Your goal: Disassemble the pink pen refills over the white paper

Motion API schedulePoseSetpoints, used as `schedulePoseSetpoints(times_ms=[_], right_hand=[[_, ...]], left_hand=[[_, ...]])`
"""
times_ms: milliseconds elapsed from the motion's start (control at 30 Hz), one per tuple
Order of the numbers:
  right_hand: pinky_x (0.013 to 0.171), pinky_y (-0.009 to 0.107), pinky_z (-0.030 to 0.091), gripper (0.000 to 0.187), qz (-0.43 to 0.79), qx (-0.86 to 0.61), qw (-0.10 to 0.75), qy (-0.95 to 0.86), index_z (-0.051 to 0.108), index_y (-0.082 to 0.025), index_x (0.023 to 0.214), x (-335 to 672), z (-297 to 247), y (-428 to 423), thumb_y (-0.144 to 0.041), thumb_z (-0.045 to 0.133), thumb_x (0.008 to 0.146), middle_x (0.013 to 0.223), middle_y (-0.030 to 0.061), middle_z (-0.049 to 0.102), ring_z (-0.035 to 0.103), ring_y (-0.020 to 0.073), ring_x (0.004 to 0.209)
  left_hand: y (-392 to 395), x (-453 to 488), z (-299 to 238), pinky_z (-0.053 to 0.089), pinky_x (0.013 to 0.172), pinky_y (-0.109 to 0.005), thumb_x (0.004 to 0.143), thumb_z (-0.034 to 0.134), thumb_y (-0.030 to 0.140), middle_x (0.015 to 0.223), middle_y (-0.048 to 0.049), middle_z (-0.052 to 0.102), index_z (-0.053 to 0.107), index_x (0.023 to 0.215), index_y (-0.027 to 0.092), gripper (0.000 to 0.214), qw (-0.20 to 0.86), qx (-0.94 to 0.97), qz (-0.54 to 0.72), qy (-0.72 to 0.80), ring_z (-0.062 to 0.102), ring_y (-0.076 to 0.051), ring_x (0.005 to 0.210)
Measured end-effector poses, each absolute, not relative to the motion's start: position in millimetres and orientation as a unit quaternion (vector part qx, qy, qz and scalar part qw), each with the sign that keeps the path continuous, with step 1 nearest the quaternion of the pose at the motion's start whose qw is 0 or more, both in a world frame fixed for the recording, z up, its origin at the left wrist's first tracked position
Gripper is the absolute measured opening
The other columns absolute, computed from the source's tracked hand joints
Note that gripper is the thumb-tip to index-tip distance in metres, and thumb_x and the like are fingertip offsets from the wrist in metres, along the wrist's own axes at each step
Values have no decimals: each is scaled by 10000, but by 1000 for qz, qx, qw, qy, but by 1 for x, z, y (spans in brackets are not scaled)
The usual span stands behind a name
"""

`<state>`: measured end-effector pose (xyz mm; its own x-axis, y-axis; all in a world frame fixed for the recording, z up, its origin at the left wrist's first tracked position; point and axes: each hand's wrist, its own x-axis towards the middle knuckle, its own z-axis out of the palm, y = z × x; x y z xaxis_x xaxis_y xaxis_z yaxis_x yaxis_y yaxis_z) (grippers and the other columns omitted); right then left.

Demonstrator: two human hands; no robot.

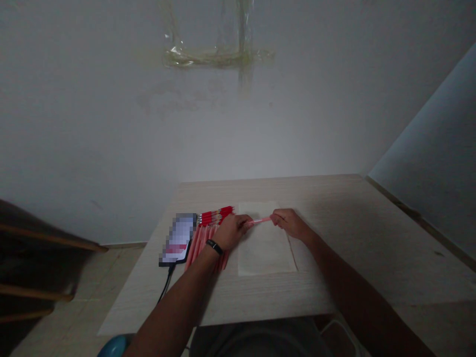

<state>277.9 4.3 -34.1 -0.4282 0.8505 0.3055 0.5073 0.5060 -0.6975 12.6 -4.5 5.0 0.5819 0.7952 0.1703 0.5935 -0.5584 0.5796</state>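
A slim pink pen-like stick is stretched level between my two hands over a pale sheet. My left hand, with a dark band at its wrist, has its fingers closed on the stick's left end. At the other end, my right hand pinches it with curled fingers. Beneath and beside my left forearm lies a row of pink sticks, partly hidden by the arm. Just above that row are several red pen-like pieces with silvery ends.
A phone or tablet with a blurred screen lies at the left on the wooden table, a black cable running off it. Behind stands a wall with clear tape. A blue round object shows below the front edge.
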Motion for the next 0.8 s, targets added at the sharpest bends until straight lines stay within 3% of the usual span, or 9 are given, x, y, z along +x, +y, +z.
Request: schedulePoseSetpoints(times_ms=[267, 467, 667, 800], right_hand=[[615, 252, 323, 381, 218, -410, 322, -826, 520, -189, 702, 277, -30, 1, -362, 416, 1025, 652, -7, 536, 484, 133, 619], [632, 256, 329, 347, 201, -389, 336, -834, 533, -189, 756, 274, -26, -1, -401, 460, 1021, 743, 7, 542, 488, 142, 675], [666, 257, 365, 259, 206, -386, 358, -825, 603, -193, 823, 273, -18, -4, -399, 563, 974, 789, 6, 570, 518, 141, 709], [701, 268, 379, 304, 195, -394, 351, -827, 617, -190, 832, 276, -17, -2, -370, 462, 1023, 806, 19, 595, 539, 150, 744]], left_hand=[[0, 9, -2, 311, 578, -235, 979, 479, 414, 623, 6, 583, 677, 793, 131, 392, 348, 830, 214, 381, 484, -106, 580], [4, 4, -1, 319, 542, -228, 946, 509, 459, 589, 21, 530, 705, 890, 111, 403, 461, 778, 191, 383, 438, -100, 536], [1, 5, 7, 378, 640, -245, 951, 529, 347, 799, -31, 685, 715, 952, 164, 261, 309, 813, 246, 427, 580, -146, 716], [0, 9, 6, 400, 693, -262, 963, 532, 353, 913, -48, 726, 723, 974, 195, 249, 234, 826, 253, 446, 620, -167, 797]])
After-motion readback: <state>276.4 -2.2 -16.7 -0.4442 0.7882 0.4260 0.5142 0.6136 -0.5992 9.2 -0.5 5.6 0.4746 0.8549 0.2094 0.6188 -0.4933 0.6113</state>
